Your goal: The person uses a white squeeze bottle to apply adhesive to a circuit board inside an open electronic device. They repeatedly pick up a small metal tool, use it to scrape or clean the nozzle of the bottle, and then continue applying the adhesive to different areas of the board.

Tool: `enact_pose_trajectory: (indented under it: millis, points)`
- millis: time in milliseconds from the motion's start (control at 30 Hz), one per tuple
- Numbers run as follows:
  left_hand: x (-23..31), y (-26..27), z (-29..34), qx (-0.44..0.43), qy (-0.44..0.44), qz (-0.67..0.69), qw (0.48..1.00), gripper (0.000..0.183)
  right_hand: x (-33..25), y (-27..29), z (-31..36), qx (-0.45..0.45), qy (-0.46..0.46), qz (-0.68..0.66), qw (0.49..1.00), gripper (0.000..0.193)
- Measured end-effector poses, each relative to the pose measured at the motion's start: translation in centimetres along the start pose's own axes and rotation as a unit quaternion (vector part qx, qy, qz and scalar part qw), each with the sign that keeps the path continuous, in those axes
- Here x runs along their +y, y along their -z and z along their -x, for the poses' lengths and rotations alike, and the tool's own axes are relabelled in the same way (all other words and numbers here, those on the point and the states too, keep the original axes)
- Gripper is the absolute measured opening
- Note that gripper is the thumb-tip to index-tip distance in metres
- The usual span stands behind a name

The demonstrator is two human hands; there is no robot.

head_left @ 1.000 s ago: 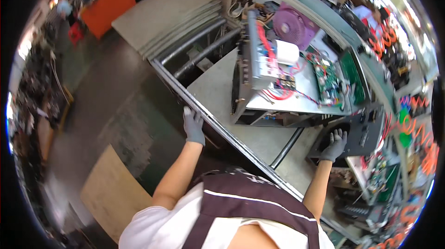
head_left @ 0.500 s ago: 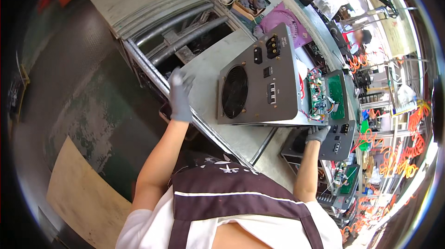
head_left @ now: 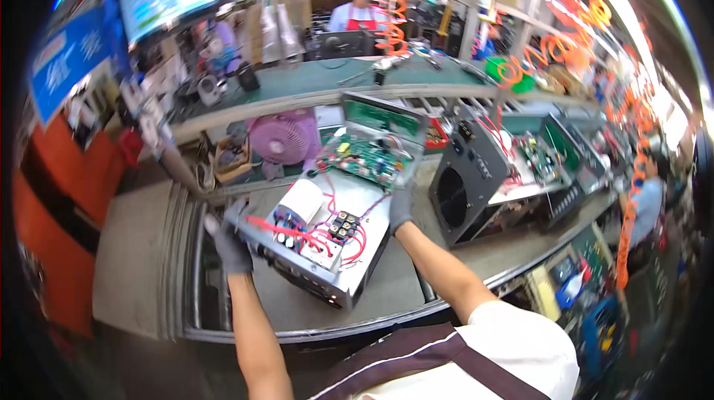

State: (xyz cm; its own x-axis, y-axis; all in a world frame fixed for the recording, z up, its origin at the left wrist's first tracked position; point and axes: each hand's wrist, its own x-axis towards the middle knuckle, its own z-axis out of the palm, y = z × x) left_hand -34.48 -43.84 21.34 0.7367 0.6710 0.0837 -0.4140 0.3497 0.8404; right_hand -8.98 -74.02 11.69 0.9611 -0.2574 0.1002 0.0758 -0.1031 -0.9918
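In front of me stands an open electrical unit, a metal chassis (head_left: 370, 262) with a dark front panel (head_left: 301, 275) turned toward me. Inside it are a white cylinder (head_left: 301, 200), red wires, a black terminal block (head_left: 343, 225) and a green circuit board (head_left: 364, 158). My left hand (head_left: 233, 248), in a grey glove, is at the panel's left corner, its fingers blurred but closed about the edge. On the chassis's right side my right hand (head_left: 401, 210), also gloved, grips the wall; its fingertips are partly hidden.
A second open unit (head_left: 454, 195) with a black fan grille stands to the right. Behind the bench are a purple fan guard (head_left: 281, 139) and a green-topped shelf (head_left: 305, 80). Grey boards (head_left: 134, 258) lie stacked at left. Orange coiled hoses (head_left: 554, 50) hang at upper right.
My view has swung toward the bench. The unit's panel now faces nearer to me, and its inside shows. My left hand has come from apart to the panel's corner; my right hand stays at the unit.
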Motion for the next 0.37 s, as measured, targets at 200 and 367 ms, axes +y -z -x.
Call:
enact_pose_trajectory:
  millis: [200, 367]
  points:
    - [-0.6, -5.8, 11.7, 0.122, -0.046, -0.041, 0.991, 0.077, -2.2, -2.4, -4.0, -0.254, 0.055, -0.050, 0.964, 0.078]
    - [-2.7, -9.3, 17.1, 0.169, -0.058, -0.036, 0.983, 0.077, -11.1, 6.5, 0.1, -0.362, -0.037, -0.043, 0.930, 0.069]
